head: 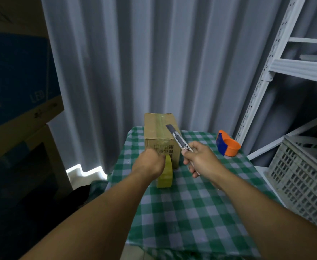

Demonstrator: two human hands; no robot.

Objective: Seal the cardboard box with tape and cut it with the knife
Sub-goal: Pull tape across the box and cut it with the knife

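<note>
1. The left hand (pixel 150 163) hides the upper part of the tape roll (pixel 165 176).
2. The print on the cardboard box (pixel 160 136) is too blurred to read.
3. The right grip (pixel 200 160) conceals the knife (pixel 178 137) handle.

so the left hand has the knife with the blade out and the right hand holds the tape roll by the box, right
No, the hands are swapped. In the head view the right hand has the knife with the blade out, and the left hand holds the tape roll by the box.
</note>
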